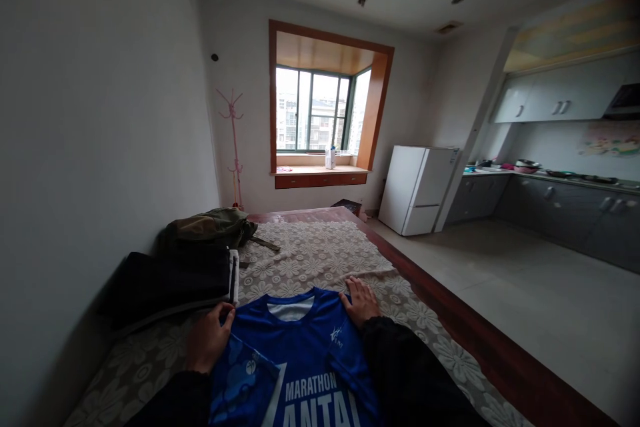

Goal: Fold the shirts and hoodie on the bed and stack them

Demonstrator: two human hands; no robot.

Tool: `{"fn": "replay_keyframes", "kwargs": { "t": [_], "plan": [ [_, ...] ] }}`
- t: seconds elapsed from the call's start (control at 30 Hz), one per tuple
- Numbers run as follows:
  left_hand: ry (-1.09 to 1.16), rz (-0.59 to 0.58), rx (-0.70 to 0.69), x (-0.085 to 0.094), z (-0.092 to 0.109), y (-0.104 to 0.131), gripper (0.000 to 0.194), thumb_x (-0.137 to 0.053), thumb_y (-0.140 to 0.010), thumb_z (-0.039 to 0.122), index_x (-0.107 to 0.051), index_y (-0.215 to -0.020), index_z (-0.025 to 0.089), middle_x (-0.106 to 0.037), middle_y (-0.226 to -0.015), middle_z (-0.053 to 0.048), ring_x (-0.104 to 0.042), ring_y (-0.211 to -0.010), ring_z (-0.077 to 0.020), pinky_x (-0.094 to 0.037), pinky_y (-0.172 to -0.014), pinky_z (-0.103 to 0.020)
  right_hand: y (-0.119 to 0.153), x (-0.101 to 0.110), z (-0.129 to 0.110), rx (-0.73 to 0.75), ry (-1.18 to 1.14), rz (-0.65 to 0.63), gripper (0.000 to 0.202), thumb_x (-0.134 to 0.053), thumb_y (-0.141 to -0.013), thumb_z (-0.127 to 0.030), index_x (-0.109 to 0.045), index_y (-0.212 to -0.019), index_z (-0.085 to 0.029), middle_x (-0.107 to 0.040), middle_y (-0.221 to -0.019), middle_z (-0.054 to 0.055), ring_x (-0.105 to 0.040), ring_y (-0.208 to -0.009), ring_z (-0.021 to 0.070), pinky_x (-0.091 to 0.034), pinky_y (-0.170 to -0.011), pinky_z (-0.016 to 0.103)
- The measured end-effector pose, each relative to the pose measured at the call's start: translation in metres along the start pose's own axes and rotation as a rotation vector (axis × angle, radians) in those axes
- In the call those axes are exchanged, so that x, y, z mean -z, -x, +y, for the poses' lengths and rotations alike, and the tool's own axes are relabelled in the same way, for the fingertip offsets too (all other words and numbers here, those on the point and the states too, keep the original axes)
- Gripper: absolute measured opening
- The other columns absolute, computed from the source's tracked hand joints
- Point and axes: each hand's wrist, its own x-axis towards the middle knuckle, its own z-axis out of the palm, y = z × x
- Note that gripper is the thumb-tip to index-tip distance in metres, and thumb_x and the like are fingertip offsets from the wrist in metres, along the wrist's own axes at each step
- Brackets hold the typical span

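A blue T-shirt (305, 353) with white lettering lies front side up on a lace-patterned tablecloth (310, 250), its collar pointing away from me. Its left sleeve lies folded inward over the front. My left hand (210, 339) is at the shirt's left shoulder, thumb and fingers pinched together at the fabric's edge. At the opposite shoulder, my right hand (361, 301) rests flat with its fingers stretched out, partly on the shirt and partly on the cloth. The shirt's lower part runs out of the frame.
Dark folded fabric (175, 283) with a white edge lies left of the shirt, and a green backpack (210, 230) sits behind it. A wall borders the left side. The table's red-brown edge (450, 320) runs along the right. A white fridge (417, 190) stands beyond.
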Motion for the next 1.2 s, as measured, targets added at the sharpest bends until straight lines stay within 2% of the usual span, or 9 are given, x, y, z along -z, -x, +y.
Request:
{"fn": "replay_keyframes", "kwargs": {
  "t": [0.2,0.43,0.67,0.77,0.87,0.93,1.03,1.13,1.2],
  "plan": [
    [0.003,0.009,0.007,0.001,-0.001,0.001,0.029,-0.047,-0.096,0.040,-0.071,-0.107,0.027,-0.080,-0.111,-0.005,-0.073,-0.101,-0.0249,-0.050,-0.080,-0.031,0.004,0.009,-0.003,0.010,-0.017,-0.016,0.058,-0.039,-0.099,-0.048,-0.049,-0.149,-0.020,-0.043,-0.161,0.009,-0.031,-0.151,0.0268,-0.015,-0.126,0.047],
    [-0.019,0.010,-0.013,0.004,0.002,0.004,0.028,-0.046,-0.097,0.039,-0.069,-0.108,0.028,-0.080,-0.109,-0.004,-0.074,-0.099,-0.0244,-0.050,-0.077,-0.030,0.003,0.003,-0.001,0.012,-0.005,0.000,0.058,-0.038,-0.099,-0.049,-0.048,-0.150,-0.022,-0.042,-0.161,0.008,-0.032,-0.151,0.0268,-0.014,-0.126,0.047],
    [-0.138,0.017,-0.061,0.009,0.007,0.008,0.030,-0.042,-0.100,0.036,-0.067,-0.113,0.027,-0.079,-0.111,-0.005,-0.073,-0.097,-0.0226,-0.049,-0.074,-0.028,0.007,0.014,-0.010,-0.016,0.010,-0.042,0.058,-0.035,-0.101,-0.048,-0.044,-0.152,-0.021,-0.038,-0.163,0.008,-0.027,-0.153,0.0251,-0.012,-0.126,0.045],
    [-0.193,0.001,-0.099,0.013,0.015,0.012,0.029,-0.045,-0.098,0.033,-0.066,-0.116,0.025,-0.074,-0.120,-0.008,-0.069,-0.105,-0.0249,-0.049,-0.080,-0.030,0.006,0.024,-0.013,-0.019,0.018,-0.090,0.059,-0.035,-0.102,-0.050,-0.042,-0.153,-0.022,-0.037,-0.164,0.008,-0.026,-0.153,0.0251,-0.012,-0.126,0.045],
    [-0.250,-0.013,-0.157,0.022,0.028,0.022,0.030,-0.049,-0.095,0.033,-0.067,-0.117,0.022,-0.068,-0.127,-0.012,-0.060,-0.119,-0.0301,-0.046,-0.094,-0.037,0.010,0.037,-0.010,0.011,0.026,-0.146,0.062,-0.033,-0.102,-0.053,-0.040,-0.155,-0.021,-0.034,-0.165,0.009,-0.027,-0.152,0.0243,-0.016,-0.125,0.043],
    [-0.273,-0.036,-0.198,0.027,0.033,0.032,0.034,-0.050,-0.094,0.037,-0.066,-0.120,0.022,-0.066,-0.132,-0.013,-0.054,-0.125,-0.0318,-0.042,-0.103,-0.041,0.023,0.043,-0.008,0.028,0.034,-0.176,0.065,-0.034,-0.102,-0.054,-0.035,-0.157,-0.021,-0.028,-0.168,0.010,-0.022,-0.154,0.0252,-0.016,-0.124,0.045],
    [-0.288,-0.096,-0.251,0.028,0.033,0.055,0.045,-0.051,-0.094,0.046,-0.063,-0.130,0.022,-0.062,-0.141,-0.012,-0.049,-0.134,-0.0301,-0.037,-0.111,-0.041,0.064,0.041,-0.010,0.140,0.043,-0.191,0.074,-0.042,-0.098,-0.061,-0.027,-0.161,-0.026,-0.015,-0.172,0.007,-0.008,-0.158,0.0291,-0.009,-0.125,0.051],
    [-0.326,-0.165,-0.250,0.017,0.029,0.085,0.070,-0.049,-0.092,0.062,-0.053,-0.145,0.017,-0.049,-0.156,-0.017,-0.038,-0.147,-0.0337,-0.028,-0.119,-0.047,0.114,0.032,-0.019,0.295,0.039,-0.179,0.086,-0.044,-0.092,-0.073,-0.021,-0.163,-0.030,-0.007,-0.173,0.004,0.002,-0.158,0.0343,-0.004,-0.125,0.057],
    [-0.373,-0.179,-0.215,0.005,0.029,0.103,0.086,-0.043,-0.090,0.071,-0.042,-0.154,0.013,-0.035,-0.164,-0.020,-0.028,-0.152,-0.0382,-0.020,-0.122,-0.054,0.137,0.031,-0.029,0.298,0.027,-0.199,0.088,-0.039,-0.092,-0.076,-0.021,-0.163,-0.028,-0.008,-0.173,0.006,0.002,-0.158,0.0368,-0.002,-0.124,0.061]
  ]
}}
